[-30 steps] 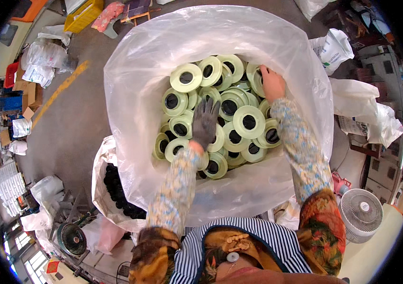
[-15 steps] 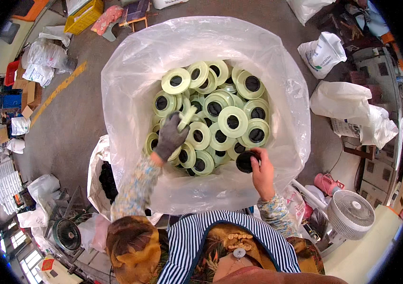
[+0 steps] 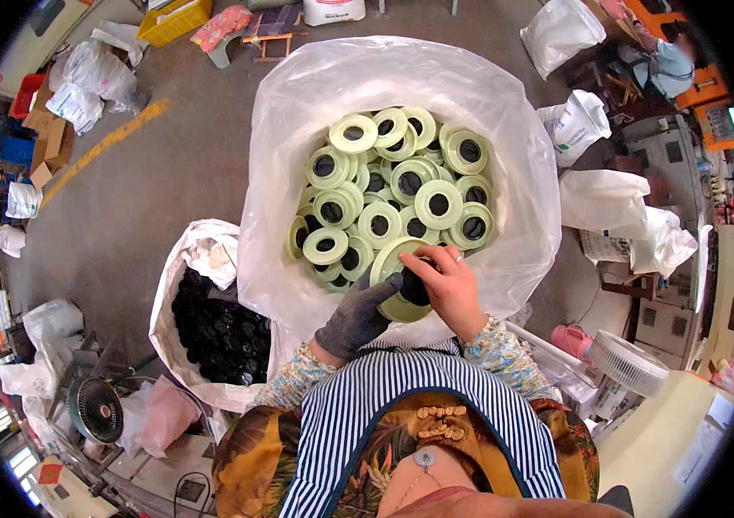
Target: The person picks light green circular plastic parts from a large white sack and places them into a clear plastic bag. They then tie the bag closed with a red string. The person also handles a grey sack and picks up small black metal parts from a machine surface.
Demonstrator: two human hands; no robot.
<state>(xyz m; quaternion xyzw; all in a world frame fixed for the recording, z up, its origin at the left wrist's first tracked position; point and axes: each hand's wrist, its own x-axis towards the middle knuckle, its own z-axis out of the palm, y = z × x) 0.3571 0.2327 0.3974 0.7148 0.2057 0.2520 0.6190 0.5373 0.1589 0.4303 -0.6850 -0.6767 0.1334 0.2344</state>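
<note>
Left hand (image 3: 356, 321): grey-gloved; grip narrow, closed on the left edge of one pale-green flanged ring (image 3: 387, 256), which is tilted toward the wearer.
Right hand (image 3: 455, 295): bare; grip narrow, fingers bent about a black disc (image 3: 416, 288) at the ring's centre; whether the disc is seated cannot be told, the fingers covering part of it.
Clear plastic bag (image 3: 518, 173): just beyond both grips; its piled rings (image 3: 424, 192) show dark centres.
White woven sack (image 3: 162, 321): left of the left grip, well apart from the right; it holds loose black pieces (image 3: 220, 337).
Striped apron (image 3: 401, 373): on the near side of the grips.
Step in hand: judged to be fitting disc to ring, the two already together between the grips.
Next move: judged to call for a steady left grip; even pressure from the right; disc square to the hole.
</note>
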